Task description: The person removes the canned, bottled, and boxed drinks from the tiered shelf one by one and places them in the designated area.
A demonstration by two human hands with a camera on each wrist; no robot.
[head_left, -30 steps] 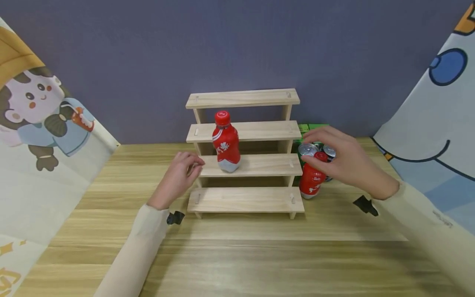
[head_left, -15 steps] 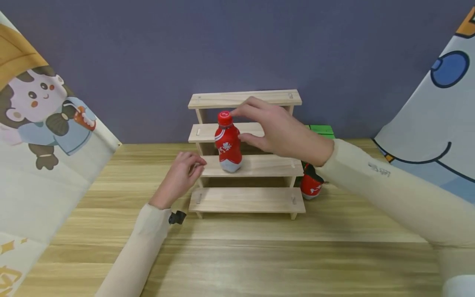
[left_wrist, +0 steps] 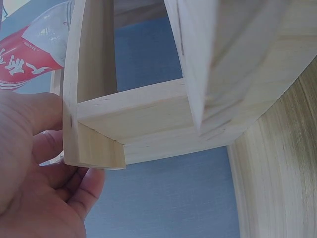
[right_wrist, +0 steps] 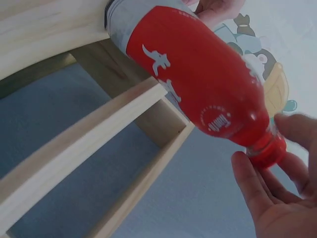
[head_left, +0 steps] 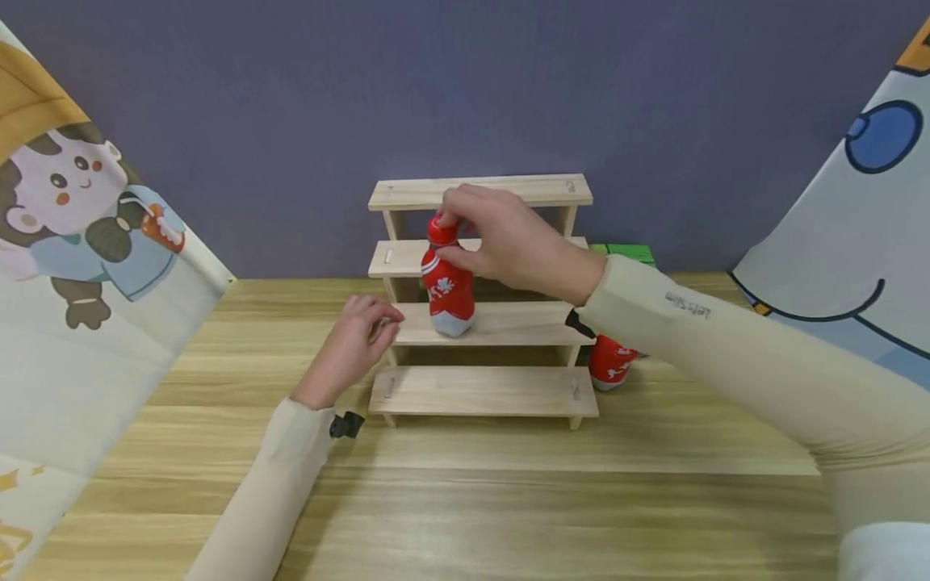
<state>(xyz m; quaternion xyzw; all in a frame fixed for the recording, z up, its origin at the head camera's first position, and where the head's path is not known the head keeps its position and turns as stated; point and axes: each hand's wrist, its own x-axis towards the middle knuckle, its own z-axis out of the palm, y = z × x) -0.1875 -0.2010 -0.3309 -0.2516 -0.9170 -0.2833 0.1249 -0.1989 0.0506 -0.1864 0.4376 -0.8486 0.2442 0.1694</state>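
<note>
A red plastic drink bottle [head_left: 447,294] with a pale base stands upright on the second step from the bottom of a wooden stepped rack [head_left: 483,391]. My right hand [head_left: 512,242] grips it at the cap and neck; in the right wrist view, the fingertips [right_wrist: 242,166] meet the red cap [right_wrist: 269,154]. My left hand [head_left: 352,347] holds the left end of that same step. In the left wrist view, its thumb lies against the board [left_wrist: 71,124] and other fingers bend round beneath it. Part of the bottle's label [left_wrist: 27,59] shows there, top left.
Right of the rack, a second red bottle [head_left: 609,367] stands on the wooden table [head_left: 465,516], partly hidden by my right sleeve. A green item [head_left: 630,253] shows behind the sleeve. A dark wall [head_left: 465,89] rises close behind the rack.
My right hand has moved left from above the second bottle to the bottle on the rack and has taken hold of its top. The left hand has stayed put.
</note>
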